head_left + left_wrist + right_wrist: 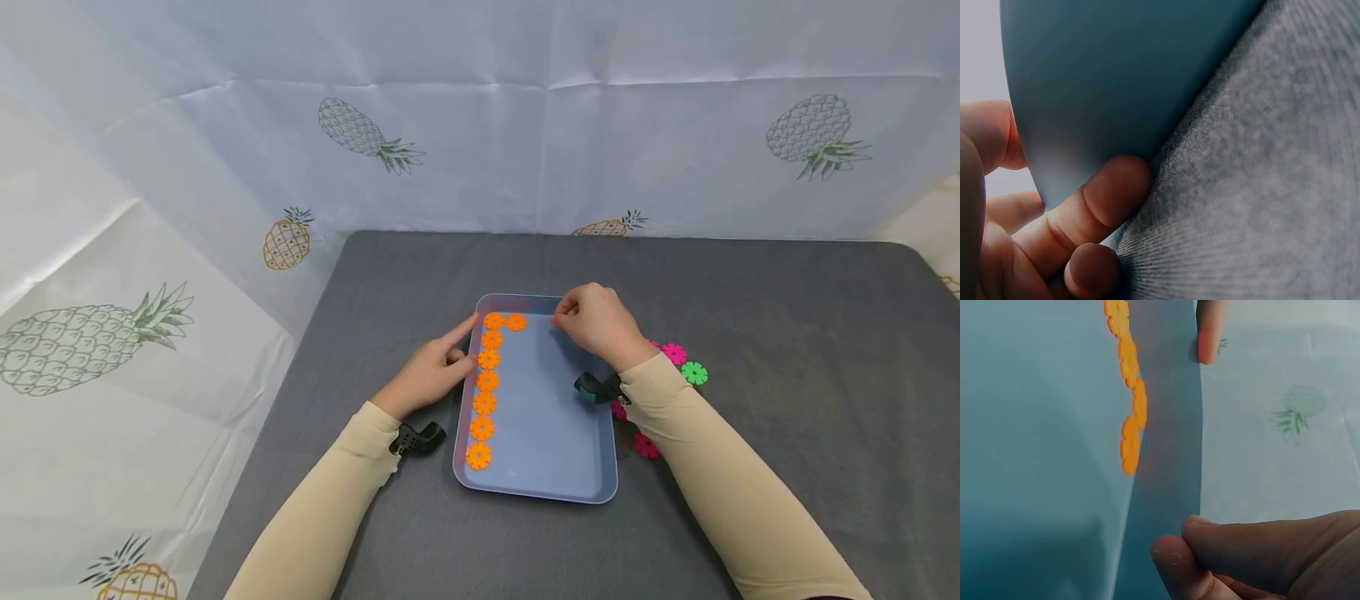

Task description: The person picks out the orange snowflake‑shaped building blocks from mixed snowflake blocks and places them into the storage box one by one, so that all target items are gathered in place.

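A shallow blue-grey tray (551, 417) lies on the grey table. Inside, orange flower-shaped discs (484, 403) line its left wall, and one more sits beside the topmost. My left hand (431, 375) holds the tray's left wall; its index finger is extended to the rim, and other fingers press the outer wall (1116, 81) in the left wrist view. At the far right corner is my right hand (600, 325), thumb and fingertips drawn together by the rim. No disc shows between those fingertips (1169, 553) in the right wrist view.
Right of the tray, pink flower discs (673, 354) and a green one (694, 372) lie on the table, partly hidden by the right forearm. A pineapple-print cloth (480, 158) hangs behind the table (810, 375). Black bands with devices (423, 439) sit on both wrists.
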A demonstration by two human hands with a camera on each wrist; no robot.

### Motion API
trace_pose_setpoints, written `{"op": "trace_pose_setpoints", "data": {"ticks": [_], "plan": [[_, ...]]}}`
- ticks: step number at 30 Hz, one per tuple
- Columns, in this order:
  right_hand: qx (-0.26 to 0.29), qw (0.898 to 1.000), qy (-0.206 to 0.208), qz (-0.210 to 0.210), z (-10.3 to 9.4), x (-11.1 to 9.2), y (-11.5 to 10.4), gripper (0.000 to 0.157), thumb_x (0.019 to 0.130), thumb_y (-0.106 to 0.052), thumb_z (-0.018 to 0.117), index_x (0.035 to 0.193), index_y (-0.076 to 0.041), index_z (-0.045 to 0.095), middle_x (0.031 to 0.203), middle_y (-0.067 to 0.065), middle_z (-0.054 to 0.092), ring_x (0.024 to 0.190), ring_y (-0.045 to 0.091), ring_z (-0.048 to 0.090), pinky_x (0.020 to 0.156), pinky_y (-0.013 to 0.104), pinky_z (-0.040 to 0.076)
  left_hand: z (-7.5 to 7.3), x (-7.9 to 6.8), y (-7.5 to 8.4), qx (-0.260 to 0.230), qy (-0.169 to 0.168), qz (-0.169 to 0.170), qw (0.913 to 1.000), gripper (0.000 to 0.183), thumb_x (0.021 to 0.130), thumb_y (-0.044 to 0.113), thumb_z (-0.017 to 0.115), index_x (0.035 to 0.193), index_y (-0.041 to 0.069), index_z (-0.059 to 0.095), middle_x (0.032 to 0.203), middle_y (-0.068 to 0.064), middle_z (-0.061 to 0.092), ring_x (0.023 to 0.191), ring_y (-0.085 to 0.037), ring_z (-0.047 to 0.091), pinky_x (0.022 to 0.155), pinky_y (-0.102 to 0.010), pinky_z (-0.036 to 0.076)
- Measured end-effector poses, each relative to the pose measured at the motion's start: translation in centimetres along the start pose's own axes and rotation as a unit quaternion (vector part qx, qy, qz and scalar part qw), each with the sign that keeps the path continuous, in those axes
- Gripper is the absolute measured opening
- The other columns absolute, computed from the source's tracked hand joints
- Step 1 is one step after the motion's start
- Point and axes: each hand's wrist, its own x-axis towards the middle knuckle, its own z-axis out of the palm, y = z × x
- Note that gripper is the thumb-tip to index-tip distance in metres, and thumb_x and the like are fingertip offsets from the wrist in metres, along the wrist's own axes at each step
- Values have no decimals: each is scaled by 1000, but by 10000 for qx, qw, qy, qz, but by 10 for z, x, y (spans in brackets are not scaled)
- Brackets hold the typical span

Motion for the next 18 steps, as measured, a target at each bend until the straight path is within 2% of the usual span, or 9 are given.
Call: {"op": "trace_pose_setpoints", "data": {"ticks": [10,18], "plan": [[97,9997,-239,-14,-12,-18,0,19,99,-19,71,100,-3,80,89,10,75,73,22,63,65,35,50,-1,-1,3,-8,-32,-25,10000,73,100,23,56,168,27,29,57,5,40,51,-11,26,57,-28,27],[29,9997,-228,87,-28,-36,9,30,100,-33,69,98,-5,79,80,7,70,71,22,59,63,36,48,1,0,3,-15,-27,-22,10000,73,100,22,55,168,27,29,57,5,41,51,-11,26,57,-28,26]]}}
